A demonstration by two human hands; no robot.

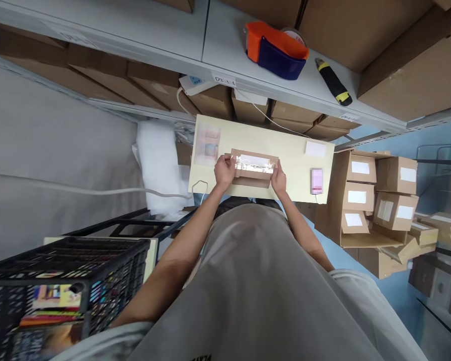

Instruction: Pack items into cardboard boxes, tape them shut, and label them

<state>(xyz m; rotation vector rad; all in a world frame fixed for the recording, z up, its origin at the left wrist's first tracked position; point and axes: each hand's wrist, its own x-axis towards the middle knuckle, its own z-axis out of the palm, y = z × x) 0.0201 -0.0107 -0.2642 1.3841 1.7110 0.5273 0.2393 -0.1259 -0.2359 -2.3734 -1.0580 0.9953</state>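
Note:
A small brown cardboard box lies on the pale yellow tabletop in front of my body. Shiny clear tape runs along its upper face, over a white label. My left hand grips the box's left end, fingers closed around the edge. At the opposite end, my right hand holds the edge between thumb and fingers. Right of the box are a pink-and-white phone-like device with a cable and a white slip of paper. A blurred printed sheet lies at the table's left.
On the shelf ahead sit an orange-and-blue tape dispenser and a black-and-yellow utility knife. A large open carton with several labelled boxes stands at right. A black plastic crate is at lower left, near white wrapping material.

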